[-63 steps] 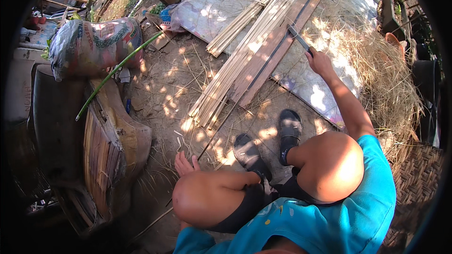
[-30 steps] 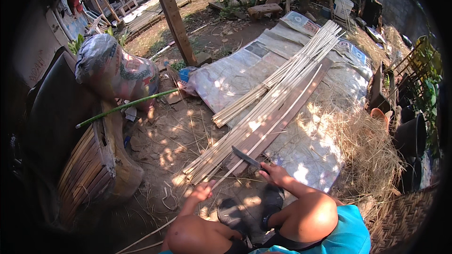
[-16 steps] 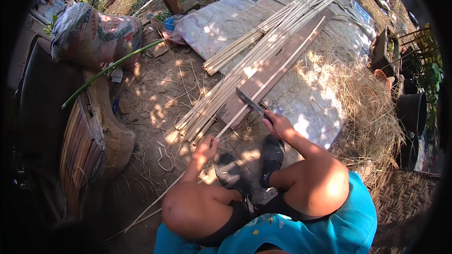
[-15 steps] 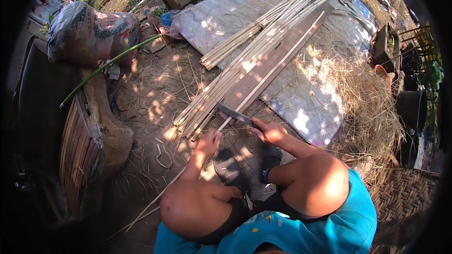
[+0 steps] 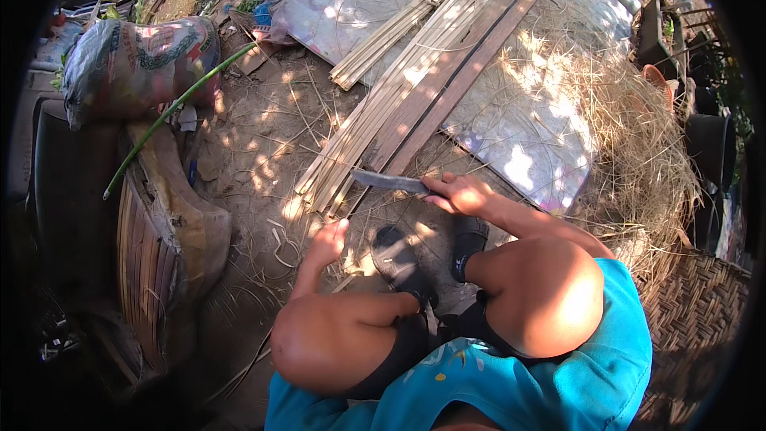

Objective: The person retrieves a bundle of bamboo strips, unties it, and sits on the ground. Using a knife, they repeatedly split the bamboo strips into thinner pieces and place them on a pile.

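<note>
My right hand [image 5: 463, 193] is closed round the handle of a knife [image 5: 391, 182]. Its long grey blade points left and lies across a thin dark strip [image 5: 447, 84], seemingly of split bamboo. The strip runs lengthwise along a brown wooden board [image 5: 471, 72]. At the strip's near end my left hand [image 5: 327, 243] is closed, fingers pinched on it. Just left of the board lies a bundle of pale bamboo strips [image 5: 383, 120], close to the blade's tip.
A printed sheet [image 5: 519, 144] lies under the board, with a heap of fine shavings [image 5: 622, 128] at its right. On the left, a stuffed sack [image 5: 144, 64] and a green stalk [image 5: 171, 108] rest by a wooden block [image 5: 183, 223]. A woven mat [image 5: 690, 311] lies at lower right.
The strip on the board showed a pale face before and now shows a dark one. My left hand has shifted slightly left; the knife blade lies flatter across the strip.
</note>
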The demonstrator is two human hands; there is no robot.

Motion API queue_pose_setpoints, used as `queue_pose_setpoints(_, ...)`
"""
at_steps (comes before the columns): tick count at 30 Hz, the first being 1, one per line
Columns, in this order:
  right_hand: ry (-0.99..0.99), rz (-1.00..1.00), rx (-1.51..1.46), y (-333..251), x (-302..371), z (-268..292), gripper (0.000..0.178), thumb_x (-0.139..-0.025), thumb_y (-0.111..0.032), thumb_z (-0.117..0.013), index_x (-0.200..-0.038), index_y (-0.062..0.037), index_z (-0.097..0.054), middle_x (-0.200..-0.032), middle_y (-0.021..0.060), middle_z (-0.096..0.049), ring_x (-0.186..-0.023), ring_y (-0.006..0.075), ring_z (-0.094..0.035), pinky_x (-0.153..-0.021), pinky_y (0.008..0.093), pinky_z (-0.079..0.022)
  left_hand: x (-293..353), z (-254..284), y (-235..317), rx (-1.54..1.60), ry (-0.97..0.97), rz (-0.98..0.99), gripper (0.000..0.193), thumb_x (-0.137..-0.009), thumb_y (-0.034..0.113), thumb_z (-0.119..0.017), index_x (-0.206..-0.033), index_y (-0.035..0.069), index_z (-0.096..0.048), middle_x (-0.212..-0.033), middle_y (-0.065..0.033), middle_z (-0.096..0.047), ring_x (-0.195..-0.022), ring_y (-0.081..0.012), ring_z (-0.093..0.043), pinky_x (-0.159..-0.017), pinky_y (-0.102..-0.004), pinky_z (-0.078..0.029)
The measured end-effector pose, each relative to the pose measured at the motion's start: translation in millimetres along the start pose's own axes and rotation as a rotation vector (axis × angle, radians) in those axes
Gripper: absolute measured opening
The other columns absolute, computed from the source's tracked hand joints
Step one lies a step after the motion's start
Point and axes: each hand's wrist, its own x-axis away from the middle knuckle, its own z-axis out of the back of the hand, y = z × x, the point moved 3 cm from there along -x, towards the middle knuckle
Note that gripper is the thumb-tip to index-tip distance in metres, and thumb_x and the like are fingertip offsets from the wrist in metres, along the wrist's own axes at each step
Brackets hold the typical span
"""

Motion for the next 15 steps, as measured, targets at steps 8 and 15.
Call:
queue_pose_setpoints(8,-0.03,0.024,0.122,39,-40,44,0.037,-0.102,-0.041,-0.052,-0.112,-0.0073,-0.063,-0.082,0.0264,-0.068,-0.084,0.0488,-0.067,-0.076,0.0552,-0.053,59,17,-20,0.008,-0.007,0.16,0.048,-0.106,0.041,-0.042,-0.091,-0.001,-0.061,-0.078,-0.0249,-0.062,-0.076,-0.0444,-0.061,-0.072,-0.0497,-0.047)
queue_pose_setpoints(15,0.394,-0.321,0.317,149,-79,138,0.036,-0.103,-0.04,-0.05,-0.109,-0.0059,-0.06,-0.076,0.024,-0.068,-0.076,0.0456,-0.067,-0.067,0.0554,-0.052,115,21,-96,-0.063,-0.051,0.337,0.045,-0.103,0.042,-0.045,-0.096,0.0,-0.062,-0.08,-0.0253,-0.063,-0.08,-0.0456,-0.063,-0.072,-0.051,-0.047)
